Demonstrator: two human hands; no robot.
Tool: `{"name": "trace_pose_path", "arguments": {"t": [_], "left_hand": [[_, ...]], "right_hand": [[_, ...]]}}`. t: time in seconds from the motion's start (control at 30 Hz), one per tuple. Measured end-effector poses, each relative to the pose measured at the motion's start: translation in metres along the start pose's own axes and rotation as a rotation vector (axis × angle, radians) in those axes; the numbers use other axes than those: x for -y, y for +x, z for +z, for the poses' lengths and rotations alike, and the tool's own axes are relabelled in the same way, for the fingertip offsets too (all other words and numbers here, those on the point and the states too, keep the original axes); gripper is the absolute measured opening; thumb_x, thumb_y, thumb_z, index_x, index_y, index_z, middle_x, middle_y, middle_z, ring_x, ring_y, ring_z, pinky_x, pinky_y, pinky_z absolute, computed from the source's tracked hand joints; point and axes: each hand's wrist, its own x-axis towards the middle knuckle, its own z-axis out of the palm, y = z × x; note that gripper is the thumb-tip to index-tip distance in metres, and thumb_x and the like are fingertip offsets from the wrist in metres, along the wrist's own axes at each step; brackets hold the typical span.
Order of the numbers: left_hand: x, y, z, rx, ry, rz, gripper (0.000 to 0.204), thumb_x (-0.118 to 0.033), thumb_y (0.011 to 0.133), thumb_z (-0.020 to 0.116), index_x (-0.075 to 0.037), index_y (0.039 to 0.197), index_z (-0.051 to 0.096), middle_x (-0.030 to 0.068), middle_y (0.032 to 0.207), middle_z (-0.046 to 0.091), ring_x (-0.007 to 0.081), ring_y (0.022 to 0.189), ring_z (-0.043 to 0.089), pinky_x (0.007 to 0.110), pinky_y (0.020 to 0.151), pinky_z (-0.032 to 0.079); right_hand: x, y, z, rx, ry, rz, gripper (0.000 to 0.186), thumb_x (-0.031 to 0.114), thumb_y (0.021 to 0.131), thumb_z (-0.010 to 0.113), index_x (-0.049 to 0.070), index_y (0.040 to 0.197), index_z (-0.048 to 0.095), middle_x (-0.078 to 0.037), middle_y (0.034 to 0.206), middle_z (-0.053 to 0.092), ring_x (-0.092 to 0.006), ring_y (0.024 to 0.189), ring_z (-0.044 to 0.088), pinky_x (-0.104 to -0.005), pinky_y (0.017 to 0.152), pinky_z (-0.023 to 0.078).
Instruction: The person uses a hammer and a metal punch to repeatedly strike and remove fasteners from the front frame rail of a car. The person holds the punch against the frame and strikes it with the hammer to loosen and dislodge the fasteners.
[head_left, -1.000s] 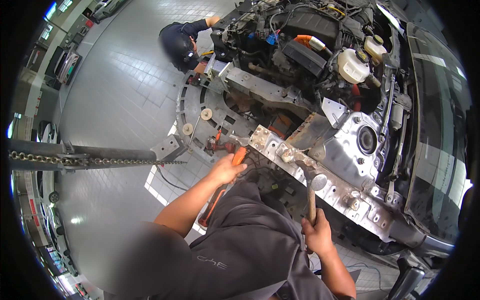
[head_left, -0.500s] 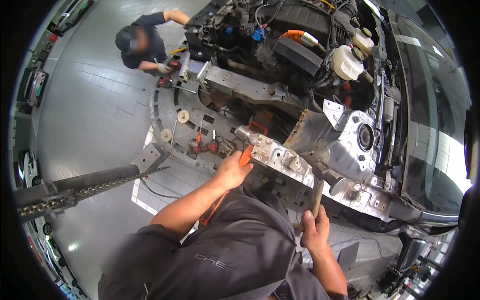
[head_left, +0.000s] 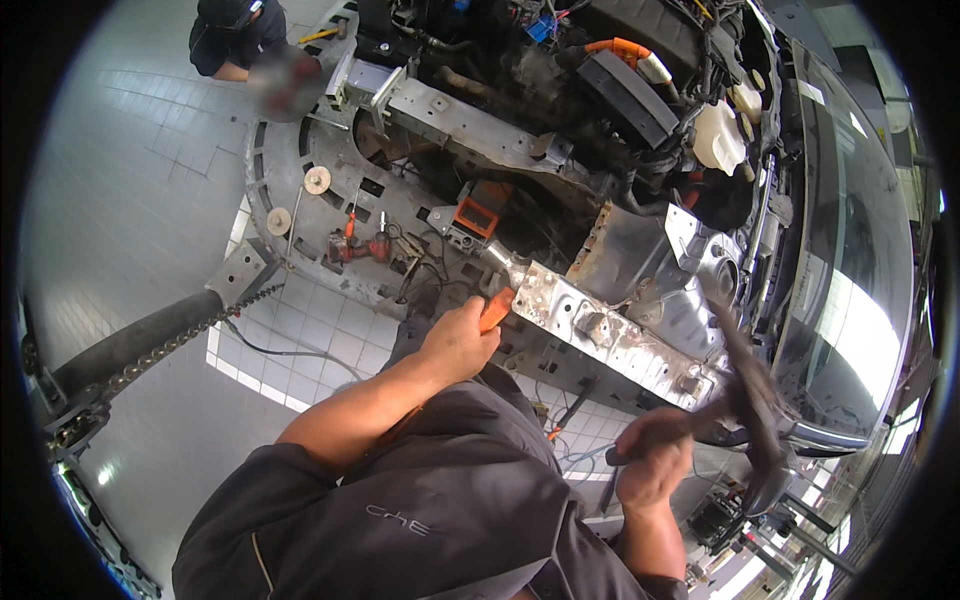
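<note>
My left hand (head_left: 458, 343) is wrapped round the orange handle (head_left: 497, 309) of a hammer. Its silvery head (head_left: 505, 261) appears to lie against the near end of a bare, scuffed metal frame rail (head_left: 590, 325). On the right, my right hand (head_left: 655, 465) grips a second hammer (head_left: 755, 400) by its handle. That hammer is raised and smeared by motion; its dark, long head hides part of the rail's far end and the strut tower (head_left: 712, 262). My right hand is blurred too, but its fingers are closed round the handle.
The opened engine bay (head_left: 620, 110) and windscreen (head_left: 850, 250) lie ahead and right. A slotted metal bench (head_left: 300, 230) bears a red power tool (head_left: 360, 247) and an orange box-shaped device (head_left: 478, 217). A chained arm (head_left: 140, 345) reaches in from the left. Far left, a co-worker (head_left: 235, 40) bends down.
My right hand has swung its hammer up and to the right, off the rail. My left hand keeps its hold at the rail's end. The view has shifted; the co-worker bends lower.
</note>
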Motion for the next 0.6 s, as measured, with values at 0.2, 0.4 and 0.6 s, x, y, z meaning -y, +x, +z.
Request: {"name": "trace_pose_path", "arguments": {"t": [0.2,0.4,0.6], "left_hand": [[-0.004,0.001,-0.005,0.060,-0.013,-0.030,0.033,-0.022,0.085,0.062,0.003,0.101,0.049,0.0304,0.083,0.064,0.0502,0.083,0.061,0.054,0.075,0.048],[-0.005,0.005,-0.004,0.034,-0.052,-0.026,0.032,-0.022,0.082,0.056,0.006,0.096,0.050,0.0322,0.084,0.063,0.0509,0.086,0.060,0.053,0.075,0.047],[0.000,0.011,-0.007,0.068,-0.018,-0.047,0.033,-0.021,0.080,0.059,0.007,0.096,0.050,0.0335,0.086,0.062,0.0518,0.087,0.059,0.054,0.077,0.048]], "right_hand": [[-0.018,0.021,0.019,0.302,-0.567,0.430,0.034,0.031,0.098,0.056,-0.001,0.089,0.052,-0.023,0.066,0.060,-0.0429,0.060,0.057,-0.0466,0.058,0.046],[0.006,0.012,0.002,-0.063,0.148,-0.071,0.036,0.030,0.101,0.046,-0.001,0.084,0.056,-0.004,0.061,0.054,-0.0107,0.052,0.049,-0.0254,0.047,0.039],[0.000,0.024,0.017,0.295,-0.553,0.339,0.031,0.028,0.099,0.055,-0.002,0.091,0.052,-0.018,0.059,0.054,-0.0336,0.051,0.053,-0.0408,0.052,0.044]]}}
